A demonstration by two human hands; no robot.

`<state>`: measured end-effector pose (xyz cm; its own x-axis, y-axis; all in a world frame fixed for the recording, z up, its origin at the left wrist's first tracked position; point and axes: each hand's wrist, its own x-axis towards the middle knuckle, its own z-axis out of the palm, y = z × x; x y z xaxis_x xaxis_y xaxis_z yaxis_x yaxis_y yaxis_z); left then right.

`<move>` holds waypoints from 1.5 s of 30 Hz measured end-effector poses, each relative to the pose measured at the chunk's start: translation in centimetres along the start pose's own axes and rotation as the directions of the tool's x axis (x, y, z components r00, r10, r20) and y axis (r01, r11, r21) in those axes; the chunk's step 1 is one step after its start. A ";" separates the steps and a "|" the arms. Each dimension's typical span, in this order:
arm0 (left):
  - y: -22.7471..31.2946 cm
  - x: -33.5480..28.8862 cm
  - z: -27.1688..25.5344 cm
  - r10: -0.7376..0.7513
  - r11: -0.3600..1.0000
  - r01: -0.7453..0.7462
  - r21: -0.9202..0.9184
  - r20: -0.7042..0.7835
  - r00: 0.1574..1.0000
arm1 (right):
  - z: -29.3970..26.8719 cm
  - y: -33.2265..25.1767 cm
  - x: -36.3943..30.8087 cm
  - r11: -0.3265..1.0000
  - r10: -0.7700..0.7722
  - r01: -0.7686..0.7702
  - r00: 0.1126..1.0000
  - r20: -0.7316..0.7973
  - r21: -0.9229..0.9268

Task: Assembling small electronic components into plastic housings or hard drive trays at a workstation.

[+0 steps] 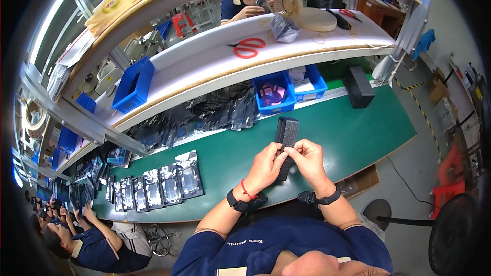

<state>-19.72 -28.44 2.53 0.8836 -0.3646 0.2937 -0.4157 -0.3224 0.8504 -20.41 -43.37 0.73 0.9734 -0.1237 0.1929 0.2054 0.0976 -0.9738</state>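
Observation:
Over the green worktop, both of my hands grip a long, narrow black piece (288,132) with a raised grid on its face. It stands roughly upright, and its lower end shows between and below my fingers. My left hand (265,164) is closed on its left side, the thumb pressed to the front. My right hand (308,161) pinches the same piece from the right, with thumb and fingertips near my left thumb. The fingers cover its middle, so what they press there is hidden. To the left lies a row of several silvery black pouches (169,184).
Behind my hands stand a blue bin with pinkish pieces (272,93), another blue bin (313,84) and a black box (359,87). Dark pouches (204,111) pile under the shelf (189,74), which holds red scissors (247,48). Co-workers sit opposite and at left.

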 end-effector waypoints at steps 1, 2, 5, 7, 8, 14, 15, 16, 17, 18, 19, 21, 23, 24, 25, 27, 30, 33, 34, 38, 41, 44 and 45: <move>-0.3 -0.5 -0.5 -0.089 0.995 0.088 -0.040 -0.022 0.996 | 0.4 0.1 -0.3 0.998 0.002 0.003 0.998 0.065 -0.070; -1.0 -0.9 -0.9 -0.138 0.980 0.131 -0.151 -0.038 0.990 | 0.8 0.4 -0.5 0.999 0.000 0.003 0.997 0.083 -0.042; -0.8 -2.7 -1.9 -0.279 0.924 0.264 -0.275 -0.015 0.960 | 2.3 0.1 -1.6 0.996 0.065 -0.072 0.992 0.104 0.061; -1.0 -3.5 -2.3 -0.274 0.920 0.249 -0.301 -0.041 0.961 | 3.1 0.3 -1.9 0.985 0.094 -0.112 0.986 0.139 0.130; -0.7 -3.9 -2.6 -0.300 0.906 0.261 -0.333 -0.070 0.951 | 3.4 0.4 -2.0 0.969 0.116 -0.149 0.979 0.166 0.199; -2.6 -5.7 -7.4 -0.404 0.909 0.321 -0.265 -0.372 0.836 | -0.2 -0.1 -0.6 0.967 0.137 -0.141 0.990 0.032 0.213; -3.8 -6.1 -8.3 -0.392 0.918 0.386 -0.098 -0.389 0.834 | -0.8 -0.7 -0.5 0.965 0.151 -0.157 0.987 0.047 0.208; -5.2 -6.4 -8.8 -0.373 0.900 0.427 0.094 -0.345 0.861 | -1.3 -0.6 -0.5 0.976 0.158 -0.165 0.986 0.059 0.144; -6.5 -6.4 -9.2 -0.361 0.852 0.440 0.285 -0.291 0.886 | -1.2 -0.7 -0.7 0.976 0.155 -0.161 0.986 0.056 0.145; -7.3 -7.0 -9.6 -0.312 0.702 0.386 0.598 -0.228 0.922 | -0.6 -1.0 -0.9 0.979 0.162 -0.167 0.985 0.056 0.115; -6.0 -6.8 -9.5 -0.337 0.590 0.430 0.684 -0.275 0.900 | -0.4 -0.9 -0.9 0.982 0.168 -0.172 0.985 0.048 0.084; -4.1 -6.0 -8.7 -0.142 0.681 0.304 0.666 -0.287 0.947 | 0.2 -0.5 -1.3 0.992 0.121 -0.122 0.990 0.072 0.014; -1.1 -4.7 -6.4 -0.166 0.921 0.221 0.321 -0.192 0.967 | 1.8 -0.3 -2.0 0.996 0.051 -0.046 0.996 0.067 -0.074; 0.2 -3.8 -5.0 -0.242 0.962 0.247 0.116 -0.060 0.968 | 2.5 -0.1 -2.4 0.995 0.017 -0.009 0.996 0.084 -0.101; 0.4 -3.3 -3.5 -0.191 0.977 0.189 -0.103 -0.011 0.982 | 3.2 -0.1 -2.6 0.992 -0.019 0.033 0.994 0.110 -0.122; -0.9 -2.6 -1.7 -0.103 0.988 0.094 -0.127 -0.071 0.992 | 3.7 -0.3 -2.7 0.980 -0.085 0.098 0.993 0.076 -0.176; -0.8 -2.3 -0.7 -0.076 0.990 0.055 -0.133 -0.162 0.984 | 1.9 1.1 -2.4 0.986 -0.059 0.070 0.995 0.078 -0.148; -1.9 -2.2 -1.7 -0.134 0.988 0.102 -0.118 -0.299 0.945 | -1.2 0.6 -1.4 0.996 0.077 -0.072 0.986 -0.144 0.043; -2.5 -2.1 -2.4 -0.133 0.988 0.151 0.040 -0.291 0.947 | -2.6 0.9 -1.0 0.998 0.050 -0.046 0.988 -0.143 0.034; -3.9 -2.3 -2.9 -0.392 0.717 0.355 0.600 -0.075 0.917 | -3.1 -0.3 -1.5 0.988 0.072 -0.085 0.992 -0.102 -0.131; 0.0 -1.2 -0.9 -0.198 0.929 0.178 0.326 0.031 0.980 | -2.1 0.3 -2.2 0.959 -0.035 0.016 0.997 -0.062 -0.281; 1.0 0.4 2.3 -0.040 0.999 0.039 0.027 0.039 0.998 | -0.4 -0.4 -2.7 0.891 -0.232 0.185 0.971 -0.065 -0.414; 0.6 0.4 2.9 -0.043 0.999 0.042 0.026 0.037 0.998 | -0.7 -0.4 -2.6 0.891 -0.230 0.185 0.971 -0.063 -0.414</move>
<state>-20.27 -31.26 1.88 0.8920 -0.3829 0.2405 -0.3839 -0.3602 0.8502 -23.13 -43.77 0.51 0.8916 -0.2045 0.4041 0.3207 -0.3448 -0.8822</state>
